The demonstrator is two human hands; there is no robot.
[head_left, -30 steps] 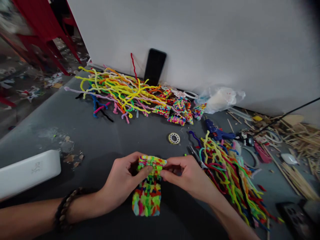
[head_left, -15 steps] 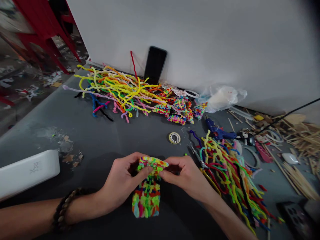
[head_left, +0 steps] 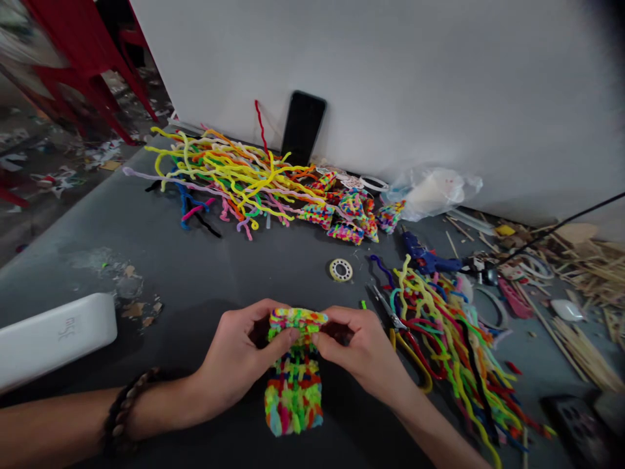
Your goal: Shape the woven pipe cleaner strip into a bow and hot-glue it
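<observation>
A woven strip of multicoloured pipe cleaners [head_left: 294,391] hangs toward me, its upper end pinched between both hands. My left hand [head_left: 244,348] grips the upper left edge, thumb laid across the front of the weave. On the opposite edge, my right hand [head_left: 354,342] has thumb and fingertips closed on the weave. Fingers behind the strip are hidden. Scissors [head_left: 405,339] with yellow and red handles lie just right of my right hand, partly beneath loose pipe cleaners [head_left: 454,358]. A small roll of tape [head_left: 340,270] sits beyond my hands.
Loose pipe cleaners [head_left: 229,176] and small woven pieces [head_left: 346,221] lie along the wall near a leaning phone [head_left: 303,127]. A blue glue gun [head_left: 430,257], plastic bag [head_left: 434,192] and wooden sticks [head_left: 586,352] are on the right. A white power bank [head_left: 58,339] is at left.
The strip's hanging lower part has swung slightly right and toward me, and its top edge has tilted to show more weave. Both hands keep their hold, almost in place.
</observation>
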